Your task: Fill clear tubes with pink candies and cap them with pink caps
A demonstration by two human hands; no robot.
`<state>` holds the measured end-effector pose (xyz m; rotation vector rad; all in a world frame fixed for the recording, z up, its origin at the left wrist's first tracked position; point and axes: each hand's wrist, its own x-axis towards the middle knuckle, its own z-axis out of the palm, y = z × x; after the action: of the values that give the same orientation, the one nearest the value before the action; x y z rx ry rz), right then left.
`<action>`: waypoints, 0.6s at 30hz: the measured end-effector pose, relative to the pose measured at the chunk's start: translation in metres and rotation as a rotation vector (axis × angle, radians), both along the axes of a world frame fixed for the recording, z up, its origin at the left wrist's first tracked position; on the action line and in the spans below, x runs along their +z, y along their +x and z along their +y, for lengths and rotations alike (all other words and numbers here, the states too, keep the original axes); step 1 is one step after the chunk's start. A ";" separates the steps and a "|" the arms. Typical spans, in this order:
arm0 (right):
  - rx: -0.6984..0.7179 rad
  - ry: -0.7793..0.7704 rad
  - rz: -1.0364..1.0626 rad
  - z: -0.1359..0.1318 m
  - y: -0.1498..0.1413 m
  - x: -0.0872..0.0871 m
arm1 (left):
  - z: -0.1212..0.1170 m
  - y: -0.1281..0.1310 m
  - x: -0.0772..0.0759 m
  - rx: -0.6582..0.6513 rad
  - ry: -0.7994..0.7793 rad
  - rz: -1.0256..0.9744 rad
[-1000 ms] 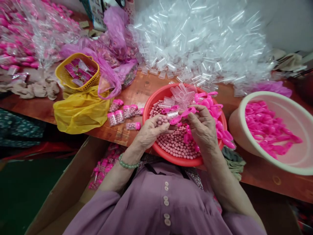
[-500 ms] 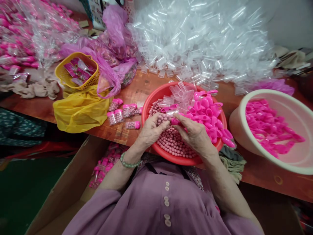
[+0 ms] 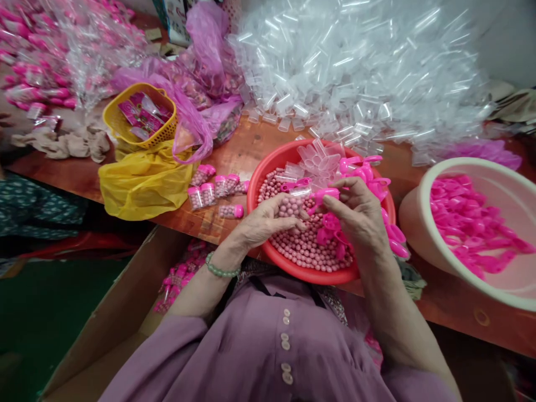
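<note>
Apparently light and hard-walled, the clear tube (image 3: 302, 191) lies over the red basin (image 3: 271, 248), cradled in the curled fingers of the left hand (image 3: 268, 221), with pinkish beads (image 3: 290, 206) clustered at its near end; whether every one of them sits inside is hard to tell. Its glossy plastic looks slippery, so a hold around the middle of the wall, firm but without squeezing, should suit it best, mouth tipped up because round beads would roll out easily.

Just beside it, the right hand (image 3: 359, 215) pinches a pink piece (image 3: 326, 195) between thumb and fingertips, the hand otherwise loosely bent. That piece seems to be thin, stiff moulded plastic, nearly weightless and smooth; its rounded outer side likely gives the surest grip.

Below both hands, loose beads (image 3: 307, 254) fill the basin's near part, probably hard and quick to scatter. Filled jars (image 3: 230, 211) stand and lie left of the basin on the surface (image 3: 251, 137).
</note>
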<state>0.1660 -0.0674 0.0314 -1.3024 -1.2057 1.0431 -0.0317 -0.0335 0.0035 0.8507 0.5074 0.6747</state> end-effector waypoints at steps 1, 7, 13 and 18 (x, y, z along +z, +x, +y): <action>-0.002 0.001 0.020 0.003 -0.001 0.002 | 0.001 -0.002 0.001 -0.037 -0.026 -0.008; 0.041 0.005 0.057 0.015 -0.018 0.007 | 0.005 -0.010 0.005 -0.190 -0.078 -0.065; 0.073 -0.013 -0.007 0.016 -0.022 0.011 | 0.009 -0.011 0.006 -0.247 -0.021 -0.023; 0.113 0.016 -0.063 0.014 -0.013 0.006 | 0.008 -0.009 0.006 -0.257 -0.093 -0.060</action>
<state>0.1526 -0.0536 0.0375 -1.2749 -1.3451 1.0775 -0.0412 -0.0251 0.0096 0.7886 0.3643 0.4362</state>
